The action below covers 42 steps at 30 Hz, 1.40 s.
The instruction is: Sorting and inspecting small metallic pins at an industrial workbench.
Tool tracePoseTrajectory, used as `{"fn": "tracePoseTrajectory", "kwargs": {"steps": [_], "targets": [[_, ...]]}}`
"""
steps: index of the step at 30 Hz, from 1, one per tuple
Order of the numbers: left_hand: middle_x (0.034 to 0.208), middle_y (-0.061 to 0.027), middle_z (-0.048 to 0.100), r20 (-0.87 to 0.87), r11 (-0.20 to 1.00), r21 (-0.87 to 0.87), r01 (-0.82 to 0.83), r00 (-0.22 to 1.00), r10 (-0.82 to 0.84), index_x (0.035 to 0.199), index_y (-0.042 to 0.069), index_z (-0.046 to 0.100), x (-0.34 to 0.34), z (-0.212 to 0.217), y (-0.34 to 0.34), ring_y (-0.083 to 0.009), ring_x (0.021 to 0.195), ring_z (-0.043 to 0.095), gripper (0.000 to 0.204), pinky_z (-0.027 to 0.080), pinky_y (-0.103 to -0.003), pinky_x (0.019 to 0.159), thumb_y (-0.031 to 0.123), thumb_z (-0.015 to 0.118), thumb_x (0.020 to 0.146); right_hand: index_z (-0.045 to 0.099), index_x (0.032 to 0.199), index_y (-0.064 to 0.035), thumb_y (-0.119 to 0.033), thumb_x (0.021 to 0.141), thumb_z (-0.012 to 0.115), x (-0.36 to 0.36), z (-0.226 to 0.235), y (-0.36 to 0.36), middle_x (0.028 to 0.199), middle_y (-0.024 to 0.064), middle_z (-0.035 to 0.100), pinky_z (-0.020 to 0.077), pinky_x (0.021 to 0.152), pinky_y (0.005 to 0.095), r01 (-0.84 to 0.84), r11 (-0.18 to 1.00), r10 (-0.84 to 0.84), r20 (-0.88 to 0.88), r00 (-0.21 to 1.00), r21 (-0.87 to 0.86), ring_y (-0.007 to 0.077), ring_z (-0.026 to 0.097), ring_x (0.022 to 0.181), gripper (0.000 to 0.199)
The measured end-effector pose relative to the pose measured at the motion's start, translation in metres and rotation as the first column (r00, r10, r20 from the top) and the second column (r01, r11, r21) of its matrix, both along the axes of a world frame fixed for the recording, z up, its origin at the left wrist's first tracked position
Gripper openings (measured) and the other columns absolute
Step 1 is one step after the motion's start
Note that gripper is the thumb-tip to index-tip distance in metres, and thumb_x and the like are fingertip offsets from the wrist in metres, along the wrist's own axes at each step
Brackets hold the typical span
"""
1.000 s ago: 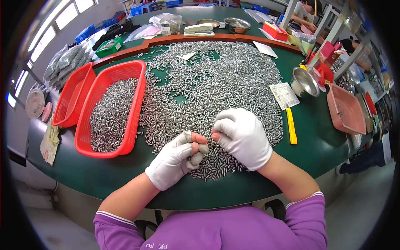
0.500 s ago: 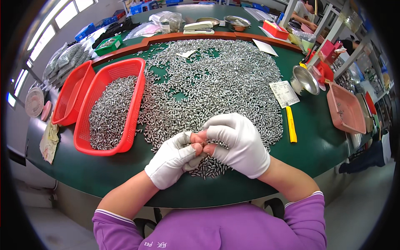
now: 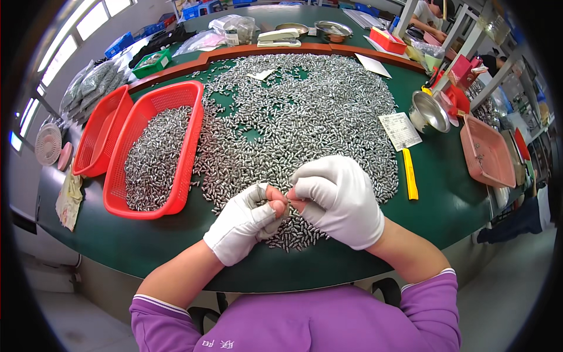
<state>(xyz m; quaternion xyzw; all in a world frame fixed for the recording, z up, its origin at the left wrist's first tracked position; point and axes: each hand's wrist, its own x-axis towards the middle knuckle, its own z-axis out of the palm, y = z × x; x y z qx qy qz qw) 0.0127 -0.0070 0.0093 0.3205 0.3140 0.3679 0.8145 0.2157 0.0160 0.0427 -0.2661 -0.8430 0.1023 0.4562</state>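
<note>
A wide spread of small silvery metal pieces (image 3: 305, 129) covers the middle of the green table (image 3: 446, 229). Over its near edge, my left hand (image 3: 243, 223) and my right hand (image 3: 343, 202) face each other in white gloves with bare fingertips. Thumb and fingers are pinched together on each hand. Whatever lies between the fingertips is too small to make out. Left of the spread, a red perforated basket (image 3: 198, 135) holds a heap of the same metal pieces.
Another red basket (image 3: 101, 138) stands at the far left, beside a cloth (image 3: 69, 199). On the right lie a yellow cutter (image 3: 409, 176), a printed paper slip (image 3: 400, 130), a steel bowl (image 3: 431, 111) and a pink tray (image 3: 484, 152). A wooden rim (image 3: 234, 51) borders the back; a person (image 3: 425, 20) sits beyond.
My right hand has shifted slightly right and away from me, so its fingertips sit a little apart from the left ones. The left hand has barely moved.
</note>
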Motion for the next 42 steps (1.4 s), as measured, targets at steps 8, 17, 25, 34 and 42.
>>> {"fn": "tracePoseTrajectory", "kwargs": {"steps": [8,17,25,34,42], "targets": [[0.083,0.0002,0.055,-0.044,1.000,0.004,0.023,0.999,-0.023,0.102,0.009,0.055,0.000,0.001,0.000,-0.0070,0.063,0.042,0.024,0.033,-0.021,0.055,0.020,0.072,0.088,0.067,0.090,-0.0047,0.002,0.067,0.077,-0.001,-0.015,0.002,0.089,0.0099,0.066,0.0529,0.066,0.0362,-0.153,0.967,0.140,-0.075,0.987,-0.205,0.0283,0.065,0.077,0.026],[0.086,-0.0013,0.056,0.050,1.000,-0.027,-0.001,0.999,0.002,0.103,0.010,0.056,-0.001,0.000,0.003,-0.0065,0.064,0.042,0.016,0.032,-0.020,0.054,0.017,0.066,0.093,0.066,0.082,-0.0058,-0.007,0.068,0.073,-0.002,-0.013,0.006,0.079,0.0067,0.063,0.0498,0.054,0.0368,-0.015,0.999,0.015,0.011,1.000,0.035,0.0272,0.062,0.066,0.017],[0.088,-0.0014,0.058,0.020,0.999,0.008,-0.035,0.999,0.034,0.105,0.008,0.056,-0.001,0.000,0.003,-0.0065,0.064,0.045,0.019,0.035,-0.019,0.055,0.021,0.064,0.095,0.066,0.103,-0.0032,-0.016,0.072,0.074,0.016,-0.012,0.015,0.099,0.0111,0.065,0.0509,0.080,0.0396,0.337,0.941,-0.317,0.401,0.860,0.021,0.0302,0.062,0.090,0.035],[0.089,-0.0024,0.060,0.116,0.998,-0.041,-0.041,0.992,0.046,0.104,0.009,0.056,-0.004,-0.002,0.005,-0.0072,0.064,0.046,0.014,0.037,-0.019,0.057,0.019,0.061,0.096,0.070,0.096,-0.0100,-0.016,0.078,0.070,0.016,-0.022,0.021,0.096,0.0061,0.066,0.0511,0.083,0.0393,0.248,0.941,-0.106,0.497,0.861,-0.229,0.0282,0.063,0.092,0.019],[0.091,-0.0038,0.059,0.197,0.999,-0.042,-0.023,0.980,0.031,0.099,0.009,0.053,-0.003,-0.005,0.010,-0.0083,0.067,0.046,0.011,0.039,-0.020,0.061,0.015,0.062,0.094,0.065,0.113,-0.0096,-0.014,0.087,0.055,0.024,-0.034,0.129,0.111,0.0123,0.064,0.0488,0.092,0.0412,0.544,0.835,-0.366,0.648,0.668,-0.089,0.0309,0.061,0.104,0.029]]}}
